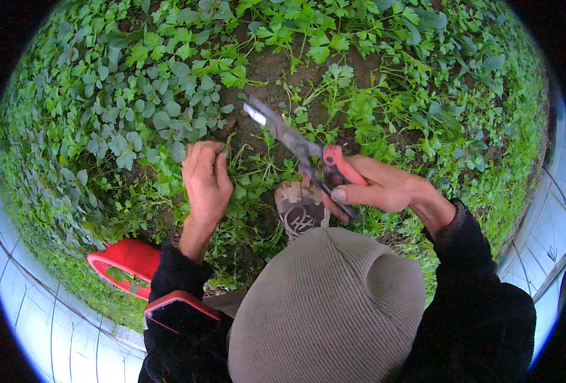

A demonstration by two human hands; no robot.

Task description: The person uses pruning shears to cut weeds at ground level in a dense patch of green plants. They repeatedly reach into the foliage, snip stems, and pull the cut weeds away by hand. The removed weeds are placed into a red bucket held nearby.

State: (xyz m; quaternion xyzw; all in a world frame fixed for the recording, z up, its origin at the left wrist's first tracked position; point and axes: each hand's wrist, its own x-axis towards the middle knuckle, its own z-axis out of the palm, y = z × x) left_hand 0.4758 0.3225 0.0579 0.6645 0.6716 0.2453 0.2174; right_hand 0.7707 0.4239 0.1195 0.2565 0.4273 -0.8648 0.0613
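My right hand grips a hand tool with red and black handles and a long metal end, blurred, that points up and to the left over bare soil. Its exact kind I cannot tell. My left hand is low among the leaves left of the tool, its thumb against the bent fingers. Whether it pinches a stem is hidden. Broad-leaved plants grow just beyond the left hand. Parsley-like leafy plants stand and sprawl to the right of the tool's tip.
A red plastic container with some leaves in it lies by my left forearm. A laced shoe rests on the ground between the hands. A knitted cap covers the lower middle. Pale sheeting borders the bed.
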